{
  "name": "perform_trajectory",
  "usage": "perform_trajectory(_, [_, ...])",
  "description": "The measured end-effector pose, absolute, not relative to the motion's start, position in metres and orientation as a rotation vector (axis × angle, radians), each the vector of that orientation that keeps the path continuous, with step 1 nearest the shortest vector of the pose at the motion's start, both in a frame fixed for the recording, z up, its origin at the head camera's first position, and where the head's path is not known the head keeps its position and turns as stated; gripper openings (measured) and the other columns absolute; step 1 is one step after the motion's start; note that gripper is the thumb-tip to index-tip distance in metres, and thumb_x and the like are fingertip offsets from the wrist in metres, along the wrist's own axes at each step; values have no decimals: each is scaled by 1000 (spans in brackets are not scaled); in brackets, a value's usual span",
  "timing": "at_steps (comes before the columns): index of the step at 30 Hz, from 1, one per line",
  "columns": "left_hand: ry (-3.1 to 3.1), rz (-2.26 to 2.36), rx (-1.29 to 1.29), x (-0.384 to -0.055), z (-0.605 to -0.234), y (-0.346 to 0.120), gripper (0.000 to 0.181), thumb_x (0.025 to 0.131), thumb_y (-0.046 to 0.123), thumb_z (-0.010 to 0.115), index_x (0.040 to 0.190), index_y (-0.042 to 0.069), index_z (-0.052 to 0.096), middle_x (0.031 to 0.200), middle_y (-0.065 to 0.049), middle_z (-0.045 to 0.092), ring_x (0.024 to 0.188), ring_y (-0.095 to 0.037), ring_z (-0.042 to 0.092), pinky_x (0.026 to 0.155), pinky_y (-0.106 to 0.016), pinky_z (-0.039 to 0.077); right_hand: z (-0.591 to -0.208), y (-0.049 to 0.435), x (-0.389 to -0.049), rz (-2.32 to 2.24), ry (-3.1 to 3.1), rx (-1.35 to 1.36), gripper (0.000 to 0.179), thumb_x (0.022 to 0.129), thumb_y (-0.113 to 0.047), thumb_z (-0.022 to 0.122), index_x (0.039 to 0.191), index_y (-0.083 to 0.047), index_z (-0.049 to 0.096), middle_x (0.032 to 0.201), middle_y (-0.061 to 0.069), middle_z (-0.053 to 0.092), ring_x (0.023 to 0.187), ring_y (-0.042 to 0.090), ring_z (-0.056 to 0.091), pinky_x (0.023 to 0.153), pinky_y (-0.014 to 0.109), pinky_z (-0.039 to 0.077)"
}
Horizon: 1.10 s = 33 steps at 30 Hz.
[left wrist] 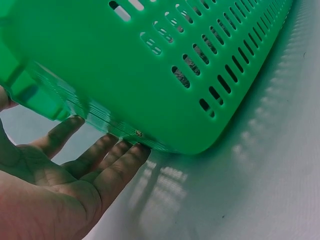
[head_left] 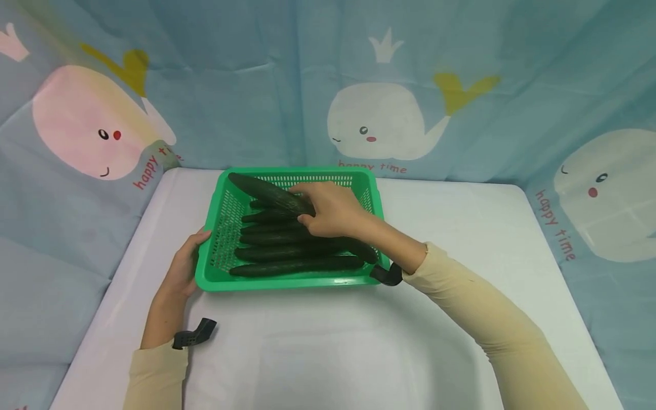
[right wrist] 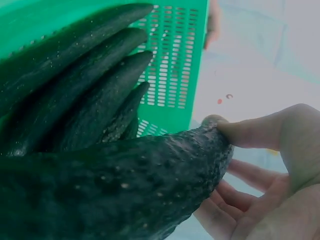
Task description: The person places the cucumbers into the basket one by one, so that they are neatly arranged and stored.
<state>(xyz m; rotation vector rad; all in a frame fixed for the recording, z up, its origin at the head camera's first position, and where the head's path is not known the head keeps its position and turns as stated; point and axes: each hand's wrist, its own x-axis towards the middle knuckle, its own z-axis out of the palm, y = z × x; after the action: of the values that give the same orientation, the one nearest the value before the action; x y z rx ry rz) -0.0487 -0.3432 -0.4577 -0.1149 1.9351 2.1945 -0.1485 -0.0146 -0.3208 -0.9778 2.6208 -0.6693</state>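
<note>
A green plastic basket (head_left: 292, 283) with slotted walls holds several dark green cucumbers (head_left: 287, 251), lying side by side. My right hand (head_left: 335, 210) is over the basket and grips a cucumber (head_left: 263, 192) that lies slantwise above the others. In the right wrist view, thumb and fingers sit on both sides of that bumpy cucumber (right wrist: 150, 185) near one end. At the basket's left side, my left hand (head_left: 183, 265) holds on, its thumb on the rim. The left wrist view shows the left fingers (left wrist: 122, 167) against the basket's outer wall (left wrist: 100, 60).
The basket stands on a white-covered table (head_left: 328, 347), toward its back edge. A blue curtain (head_left: 230, 97) printed with whales hangs behind and at both sides. Each wrist wears a black mount, the left one (head_left: 195, 335) over the tabletop and the right one (head_left: 386, 274) by the basket's front right corner.
</note>
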Motion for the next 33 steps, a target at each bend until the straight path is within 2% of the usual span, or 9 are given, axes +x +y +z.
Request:
perform_trajectory(3, [1932, 2193, -134, -49, -457, -343, 71, 114, 45, 33, 172, 13, 8, 149, 2, 44, 132, -6, 59, 105, -23, 58, -324, -16, -149, -634, 2608, -985, 53, 101, -22, 69, 153, -17, 57, 133, 7, 74, 100, 23, 75, 51, 26, 41])
perform_trajectory(6, [1932, 2191, -133, -49, -456, -342, 71, 114, 45, 33, 172, 12, 8, 148, 2, 45, 131, -5, 60, 104, -23, 58, -326, -14, -149, -612, 2625, -978, 52, 103, -25, 67, 153, -16, 57, 134, 7, 73, 106, 23, 75, 54, 28, 50])
perform_trajectory(9, [1933, 2185, -131, -50, -455, -342, 71, 114, 45, 33, 172, 12, 8, 151, -1, 44, 131, -5, 60, 104, -23, 58, -326, -8, -150, -648, 2654, -962, 51, 104, -30, 67, 152, -17, 58, 136, 7, 72, 114, 22, 74, 63, 34, 60])
perform_trajectory(12, [1934, 2182, -121, -50, -454, -341, 70, 114, 45, 32, 172, 14, 7, 154, -2, 41, 132, -5, 59, 104, -22, 58, -324, 1, -150, -715, 2647, -945, 50, 104, -31, 67, 151, -16, 59, 139, 8, 70, 117, 23, 74, 74, 40, 65])
perform_trajectory(14, [1939, 2181, -111, -49, -455, -342, 70, 114, 45, 31, 172, 14, 6, 155, -1, 40, 134, -4, 57, 105, -22, 57, -324, 8, -149, -754, 2626, -937, 49, 105, -29, 66, 150, -14, 59, 142, 9, 68, 118, 25, 75, 79, 42, 65])
perform_trajectory(18, [1940, 2174, -120, -47, -456, -343, 70, 114, 47, 31, 172, 16, 5, 162, -8, 32, 136, -5, 53, 107, -20, 56, -324, 24, -146, -811, 2602, -918, 48, 106, -28, 66, 150, -12, 59, 147, 10, 66, 119, 27, 74, 92, 47, 64])
perform_trajectory(21, [1935, 2175, -123, -47, -456, -342, 70, 114, 47, 32, 172, 17, 5, 164, -10, 30, 137, -5, 53, 107, -20, 55, -324, 38, -144, -829, 2610, -890, 49, 106, -31, 66, 150, -13, 59, 148, 8, 66, 121, 26, 74, 95, 48, 63])
perform_trajectory(27, [1931, 2188, -84, -45, -457, -343, 70, 115, 45, 32, 172, 14, 5, 153, 3, 42, 134, -4, 56, 106, -20, 56, -321, 64, -140, -927, 2607, -810, 48, 105, -32, 67, 151, -17, 59, 147, 3, 66, 122, 23, 71, 91, 47, 62])
perform_trajectory(33, [1933, 2182, -84, -45, -458, -345, 69, 115, 44, 31, 172, 13, 6, 145, 5, 48, 126, -4, 60, 102, -21, 59, -329, 93, -135, -1097, 2565, -748, 50, 105, -28, 67, 152, -12, 56, 152, 7, 60, 130, 31, 67, 106, 53, 60])
